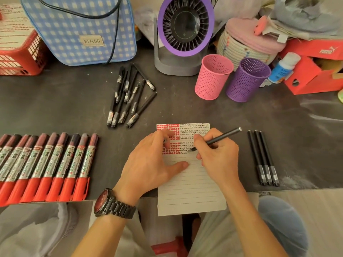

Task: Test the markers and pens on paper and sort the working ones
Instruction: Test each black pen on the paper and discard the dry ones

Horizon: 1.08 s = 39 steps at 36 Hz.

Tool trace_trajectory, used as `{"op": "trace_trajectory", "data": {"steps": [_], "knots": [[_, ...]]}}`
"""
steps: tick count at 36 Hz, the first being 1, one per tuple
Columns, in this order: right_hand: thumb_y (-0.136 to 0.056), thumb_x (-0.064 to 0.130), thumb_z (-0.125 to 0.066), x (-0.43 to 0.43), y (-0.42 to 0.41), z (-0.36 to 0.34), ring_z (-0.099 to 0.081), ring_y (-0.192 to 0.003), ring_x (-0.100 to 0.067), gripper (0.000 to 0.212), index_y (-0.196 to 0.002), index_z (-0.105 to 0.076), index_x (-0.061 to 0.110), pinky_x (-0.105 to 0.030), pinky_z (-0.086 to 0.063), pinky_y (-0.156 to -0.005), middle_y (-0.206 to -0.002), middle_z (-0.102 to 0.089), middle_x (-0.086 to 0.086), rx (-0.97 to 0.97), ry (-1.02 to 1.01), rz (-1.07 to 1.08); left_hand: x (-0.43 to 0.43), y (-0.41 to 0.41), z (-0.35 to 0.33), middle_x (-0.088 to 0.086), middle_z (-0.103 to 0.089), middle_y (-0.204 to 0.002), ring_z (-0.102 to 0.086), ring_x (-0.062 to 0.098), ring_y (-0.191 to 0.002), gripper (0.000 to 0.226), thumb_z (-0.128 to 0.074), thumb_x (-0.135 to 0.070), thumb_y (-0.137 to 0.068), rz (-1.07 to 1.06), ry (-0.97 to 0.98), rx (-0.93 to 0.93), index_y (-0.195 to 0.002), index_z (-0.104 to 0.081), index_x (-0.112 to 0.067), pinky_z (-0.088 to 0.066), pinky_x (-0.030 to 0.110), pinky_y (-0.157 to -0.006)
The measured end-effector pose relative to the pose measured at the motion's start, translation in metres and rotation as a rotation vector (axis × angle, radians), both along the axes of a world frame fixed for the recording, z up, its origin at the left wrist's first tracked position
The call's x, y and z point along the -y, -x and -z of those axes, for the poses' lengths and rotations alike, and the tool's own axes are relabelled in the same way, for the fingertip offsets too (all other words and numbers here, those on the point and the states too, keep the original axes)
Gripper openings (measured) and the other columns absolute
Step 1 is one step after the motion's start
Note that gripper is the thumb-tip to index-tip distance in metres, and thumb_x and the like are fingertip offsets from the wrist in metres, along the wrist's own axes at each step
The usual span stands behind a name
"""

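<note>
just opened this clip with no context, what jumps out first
The long row of red markers along the near left edge of the table grabs the eye first. At centre the right hand writes with a black pen on lined paper whose top is covered in red and black test marks, the left hand resting on it. Behind stand a pink cup and a purple cup.

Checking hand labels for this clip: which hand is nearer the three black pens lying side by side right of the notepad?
Right. The right hand, holding a black pen, sits just left of the three pens; the left hand presses the notepad farther left.
</note>
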State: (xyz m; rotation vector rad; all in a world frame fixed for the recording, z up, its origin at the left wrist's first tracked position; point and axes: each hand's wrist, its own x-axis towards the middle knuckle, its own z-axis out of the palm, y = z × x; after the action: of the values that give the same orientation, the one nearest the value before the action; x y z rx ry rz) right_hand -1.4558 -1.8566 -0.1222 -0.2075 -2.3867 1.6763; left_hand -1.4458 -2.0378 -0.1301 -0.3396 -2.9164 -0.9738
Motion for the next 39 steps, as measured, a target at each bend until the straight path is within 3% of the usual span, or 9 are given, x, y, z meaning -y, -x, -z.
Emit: {"op": "trace_trajectory", "data": {"steps": [25,30,32,36,39], "knots": [[-0.093,0.022,-0.07,-0.001,0.0,0.002,-0.051,-0.035,-0.007,0.034,-0.063,-0.055,0.02,-0.018,-0.042,-0.041,-0.047,-0.061,0.0,-0.034,0.011,0.009,0.001,0.0,-0.001,-0.028,-0.051,-0.13,-0.046,-0.005,-0.101,0.057,-0.064,-0.076,-0.068,0.014,-0.011,0.011,-0.092,-0.03,-0.038,-0.032,0.008,-0.071],[-0.094,0.039,-0.071,-0.003,0.0,-0.003,-0.049,-0.039,-0.011,0.041,-0.064,-0.053,0.017,-0.02,-0.041,-0.044,-0.048,-0.058,-0.003,-0.078,0.164,0.097,0.002,0.0,-0.001,-0.028,-0.049,-0.131,-0.048,-0.002,-0.106,0.054,-0.064,-0.074,-0.073,0.027,-0.004,0.021,-0.096,-0.033,-0.037,-0.039,0.02,-0.076],[-0.096,0.043,-0.067,-0.005,0.001,-0.005,-0.049,-0.041,-0.011,0.042,-0.068,-0.055,0.014,-0.019,-0.042,-0.045,-0.048,-0.057,-0.002,-0.081,0.224,0.106,0.002,-0.001,-0.003,-0.026,-0.051,-0.126,-0.049,-0.002,-0.106,0.046,-0.06,-0.069,-0.081,0.036,-0.012,-0.003,-0.104,-0.036,-0.038,-0.039,0.018,-0.077],[-0.1,0.033,-0.053,-0.011,0.002,-0.008,-0.05,-0.045,-0.017,0.034,-0.075,-0.063,0.013,-0.024,-0.038,-0.044,-0.056,-0.059,-0.007,-0.053,0.46,0.012,0.007,-0.003,-0.007,-0.024,-0.048,-0.137,-0.046,-0.003,-0.12,0.013,-0.037,-0.045,-0.097,0.048,-0.16,-0.038,-0.104,-0.04,-0.035,-0.044,0.021,-0.087],[-0.093,0.025,-0.046,-0.017,0.002,-0.009,-0.053,-0.049,-0.022,0.027,-0.083,-0.068,0.013,-0.025,-0.038,-0.046,-0.065,-0.063,-0.014,-0.028,0.617,-0.116,0.008,-0.003,-0.006,-0.027,-0.053,-0.12,-0.05,0.001,-0.116,0.019,-0.029,-0.039,-0.103,0.006,-0.225,-0.071,-0.1,-0.047,-0.033,-0.042,0.019,-0.085]]}}
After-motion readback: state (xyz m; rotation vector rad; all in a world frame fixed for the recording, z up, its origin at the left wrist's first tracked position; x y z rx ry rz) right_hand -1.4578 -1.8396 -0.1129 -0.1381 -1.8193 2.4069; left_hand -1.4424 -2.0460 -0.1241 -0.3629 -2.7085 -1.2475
